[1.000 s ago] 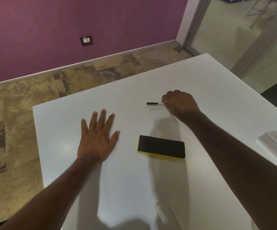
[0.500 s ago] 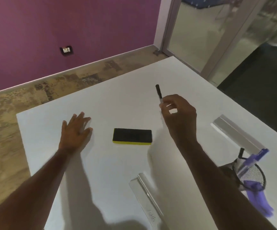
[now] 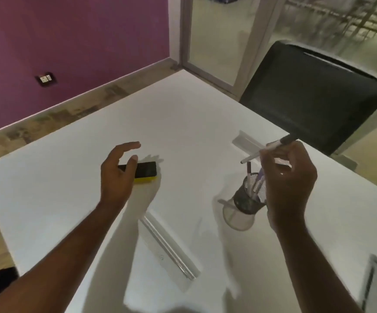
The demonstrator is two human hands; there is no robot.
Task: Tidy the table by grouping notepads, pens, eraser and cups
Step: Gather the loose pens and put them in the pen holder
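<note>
The pen (image 3: 271, 148), lifted off the table (image 3: 183, 123) a moment ago, now hangs just above the mesh cup (image 3: 247, 197), pinched in the right hand (image 3: 289, 184). Left of the cup, the left hand (image 3: 117, 175), fingers loose, has reached the eraser (image 3: 143, 171), perhaps touching it.

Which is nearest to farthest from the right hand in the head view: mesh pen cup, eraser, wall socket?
1. Mesh pen cup: just under and left of the right hand, which holds a pen.
2. Eraser: mid-table, by the left hand.
3. Wall socket: far left on the purple wall.
</note>
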